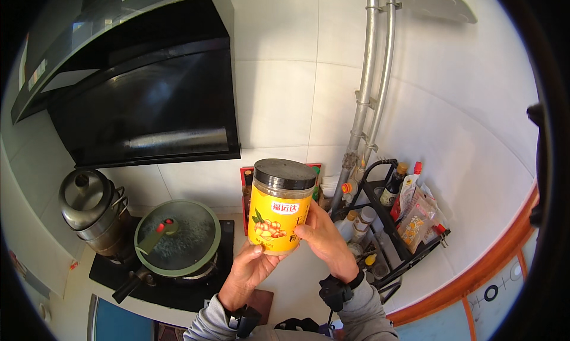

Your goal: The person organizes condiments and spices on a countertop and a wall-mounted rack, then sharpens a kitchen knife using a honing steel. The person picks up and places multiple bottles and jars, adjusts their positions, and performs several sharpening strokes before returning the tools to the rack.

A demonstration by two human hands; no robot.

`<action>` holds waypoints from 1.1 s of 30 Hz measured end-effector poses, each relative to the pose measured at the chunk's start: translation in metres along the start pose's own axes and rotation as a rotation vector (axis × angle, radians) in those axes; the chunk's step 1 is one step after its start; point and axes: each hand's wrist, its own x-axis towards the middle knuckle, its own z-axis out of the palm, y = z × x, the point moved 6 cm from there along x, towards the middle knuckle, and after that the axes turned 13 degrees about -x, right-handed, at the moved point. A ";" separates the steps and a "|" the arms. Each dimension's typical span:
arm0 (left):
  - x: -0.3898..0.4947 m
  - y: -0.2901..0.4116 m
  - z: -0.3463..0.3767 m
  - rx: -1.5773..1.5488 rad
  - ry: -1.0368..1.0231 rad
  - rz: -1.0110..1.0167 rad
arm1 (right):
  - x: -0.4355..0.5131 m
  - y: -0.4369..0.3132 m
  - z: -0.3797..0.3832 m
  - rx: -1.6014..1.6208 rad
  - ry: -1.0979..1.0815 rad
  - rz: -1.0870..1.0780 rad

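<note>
Both hands hold up a plastic jar (277, 216) with a black screw lid (285, 173) on it. Its yellow label bears writing and a picture of ginger root. My left hand (254, 265) supports the jar from below at its lower left, thumb on the label. Along the right side, my right hand (324, 238) wraps around the jar, with its thumb pressed on the front. The lid sits on the jar's top, and neither hand touches it. Behind the jar, part of a red box (244, 198) is hidden.
At left, a frying pan (129, 287) under a steamed-up glass lid (178, 238) stands on a black gas hob (169, 294). A metal steamer pot (100, 225) is beside it. The range hood (147, 105) hangs above. A black rack (401, 238) holds bottles and packets at right, near metal pipes (365, 87).
</note>
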 end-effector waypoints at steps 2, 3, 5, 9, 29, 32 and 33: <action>0.001 -0.004 0.000 -0.032 -0.004 -0.017 | -0.004 0.003 -0.005 -0.005 0.014 -0.007; 0.001 -0.006 -0.001 -0.057 -0.011 -0.032 | -0.007 0.003 -0.007 -0.008 0.018 -0.001; 0.002 -0.011 -0.001 -0.106 -0.029 -0.064 | -0.012 0.006 -0.012 0.002 0.023 0.039; 0.005 -0.022 -0.002 -0.141 -0.037 -0.095 | -0.020 0.011 -0.020 0.049 0.014 0.141; 0.016 -0.050 0.002 -0.205 -0.079 -0.115 | -0.029 0.015 -0.044 0.109 -0.073 0.144; 0.015 -0.036 0.005 0.028 -0.021 0.040 | -0.025 0.008 -0.041 0.038 0.011 0.066; 0.014 -0.030 0.006 0.132 0.026 0.153 | -0.023 0.005 -0.039 -0.009 0.054 0.027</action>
